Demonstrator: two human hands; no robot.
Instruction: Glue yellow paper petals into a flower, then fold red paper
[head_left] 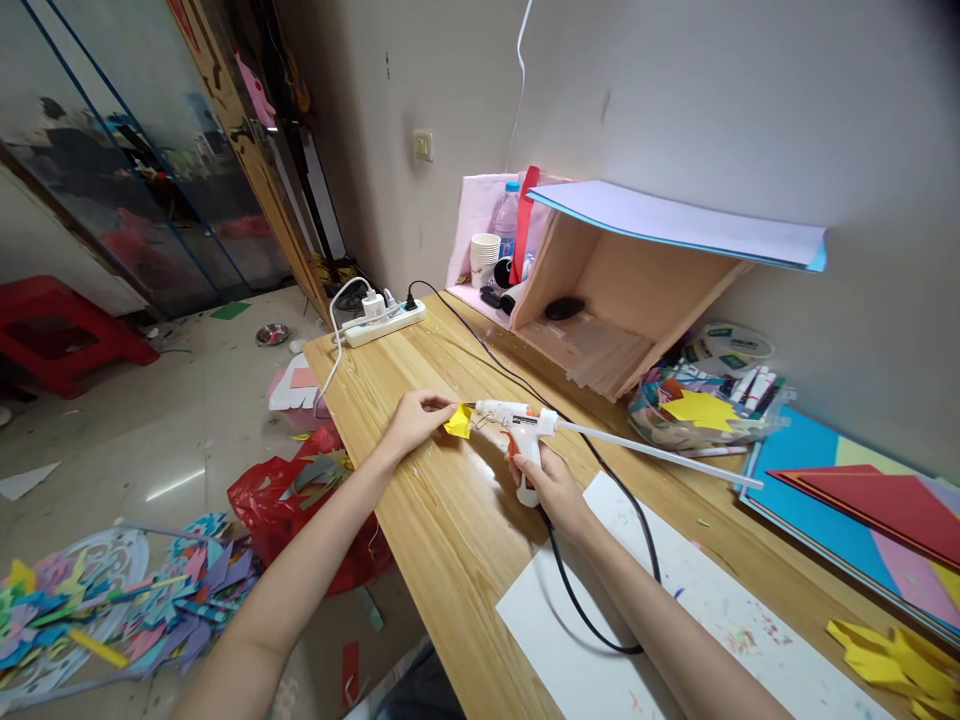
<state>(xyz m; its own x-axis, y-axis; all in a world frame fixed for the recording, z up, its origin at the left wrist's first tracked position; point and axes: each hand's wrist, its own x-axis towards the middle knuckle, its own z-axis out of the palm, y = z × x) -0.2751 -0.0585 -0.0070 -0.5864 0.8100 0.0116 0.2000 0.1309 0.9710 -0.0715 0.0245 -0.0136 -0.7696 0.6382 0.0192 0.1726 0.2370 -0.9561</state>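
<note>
Pale wood desk [442, 500] lies under both hands. Left hand [412, 422] pinches yellow paper [458, 423] in its fingertips, likely to steady it by the nozzle [491, 408]. Just to its right, right hand [556, 487] wraps round the glue gun [528, 450], tip towards the paper; the glue stick [660, 452] juts out rightward beyond that hand, presumably as feed.

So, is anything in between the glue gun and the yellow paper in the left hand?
Nothing visible is: the glue gun in the right hand is aimed at the yellow paper in the left hand, and the black cord runs outside that gap.
</note>
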